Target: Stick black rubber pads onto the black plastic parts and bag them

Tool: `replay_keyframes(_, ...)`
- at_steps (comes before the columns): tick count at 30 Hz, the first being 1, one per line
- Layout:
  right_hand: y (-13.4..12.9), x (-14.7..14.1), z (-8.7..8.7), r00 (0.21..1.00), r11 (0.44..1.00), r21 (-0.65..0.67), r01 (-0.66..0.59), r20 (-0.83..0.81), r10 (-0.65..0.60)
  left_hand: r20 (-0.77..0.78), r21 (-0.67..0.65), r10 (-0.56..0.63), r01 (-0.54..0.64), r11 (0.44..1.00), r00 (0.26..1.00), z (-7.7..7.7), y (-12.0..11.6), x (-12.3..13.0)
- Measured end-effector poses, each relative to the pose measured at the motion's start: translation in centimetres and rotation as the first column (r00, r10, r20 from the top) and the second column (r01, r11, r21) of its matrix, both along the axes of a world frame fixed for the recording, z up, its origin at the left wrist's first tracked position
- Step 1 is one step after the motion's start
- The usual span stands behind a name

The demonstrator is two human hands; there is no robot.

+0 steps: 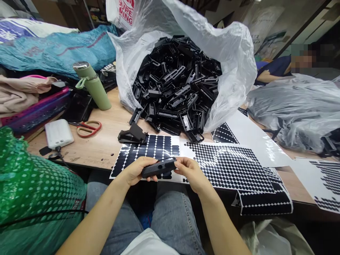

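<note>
Just below the centre of the frame, held the black patterned piece (153,170) with its long axis nearly crosswise and slightly rising toward the right, gripping its left end in the left hand (134,172) and pinching its right end with the right hand (191,172).

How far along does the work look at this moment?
Partly done, it seems: bare patches on the strip sheet and dot sheet suggest some pieces are off. In hand: one black part, held by the left hand and right hand. Apparently left: many strips and dots on the sheets. The open bag holds a big heap of black parts; whether any are finished, I can't tell.
</note>
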State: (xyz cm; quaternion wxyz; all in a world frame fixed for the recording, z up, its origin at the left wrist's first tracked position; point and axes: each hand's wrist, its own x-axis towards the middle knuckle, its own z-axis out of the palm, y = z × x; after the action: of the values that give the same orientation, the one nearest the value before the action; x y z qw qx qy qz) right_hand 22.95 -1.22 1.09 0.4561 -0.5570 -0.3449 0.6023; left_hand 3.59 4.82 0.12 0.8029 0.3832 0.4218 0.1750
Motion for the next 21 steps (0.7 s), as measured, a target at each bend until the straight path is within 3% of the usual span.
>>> replay_keyframes(11,-1.2,-0.9,-0.7,0.995,0.996,0.052,0.067,0.07,-0.071,0.012,0.043,-0.018,0.018,0.999,1.0,-0.1,-0.9,0.2)
replay_keyframes(21,-1.7,-1.2,-1.6,0.954,0.99,0.117,0.076,0.28,-0.107,-0.004,0.05,-0.009,0.009,0.999,1.0,0.2,-1.3,0.3)
